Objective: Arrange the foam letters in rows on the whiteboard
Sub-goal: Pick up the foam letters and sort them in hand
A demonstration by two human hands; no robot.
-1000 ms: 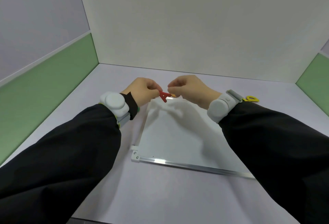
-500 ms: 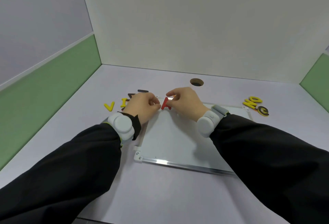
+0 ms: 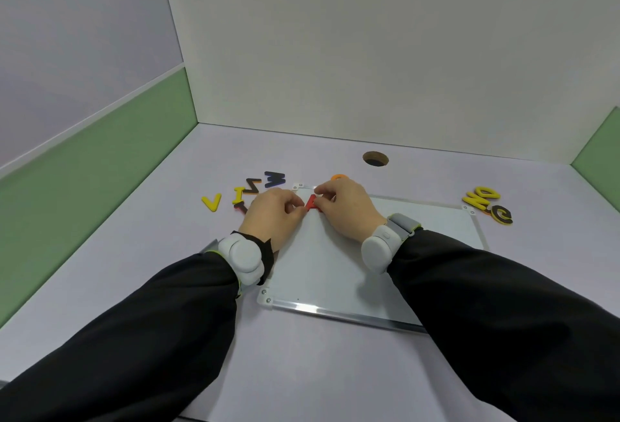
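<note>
The red letter point(image 3: 312, 203), pinched by left hand point(image 3: 275, 212) and right hand point(image 3: 345, 208), had been lowered onto the whiteboard point(image 3: 335, 270) at frame centre, whereby the first row was begun.

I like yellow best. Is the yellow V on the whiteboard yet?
No, the yellow V lies on the table left of the whiteboard.

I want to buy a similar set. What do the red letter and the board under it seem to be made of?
The red letter A, pinched by both hands, looks like matte foam: thick, flat-cut, no shine. The whiteboard looks like a smooth, faintly glossy white panel in a silvery, probably aluminium frame with pale, likely plastic corner caps.
</note>
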